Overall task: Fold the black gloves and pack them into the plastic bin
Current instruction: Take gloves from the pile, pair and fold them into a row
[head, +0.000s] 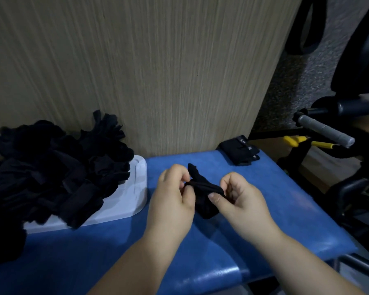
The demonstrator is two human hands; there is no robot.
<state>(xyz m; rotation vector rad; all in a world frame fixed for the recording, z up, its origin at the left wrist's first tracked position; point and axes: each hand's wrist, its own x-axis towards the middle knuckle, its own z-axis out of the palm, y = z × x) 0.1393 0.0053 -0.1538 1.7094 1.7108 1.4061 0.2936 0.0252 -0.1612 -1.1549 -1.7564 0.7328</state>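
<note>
A bunched black glove [202,189] hangs between both hands over the blue padded surface [264,209]. My left hand [175,194] pinches its left edge with curled fingers. My right hand [239,194] grips its right side, thumb across the fabric. At the left stands a white plastic bin [132,199] with a heap of black gloves [51,167] piled over it and spilling past its rim. A folded black glove [241,152] with a small label lies at the far right corner of the blue surface.
A wood-grain panel [158,71] rises right behind the blue surface. To the right are a black frame with a grey handle [326,129], yellow-handled tools [296,140] and a dark chair [360,60]. The blue surface's edge runs along the right and front.
</note>
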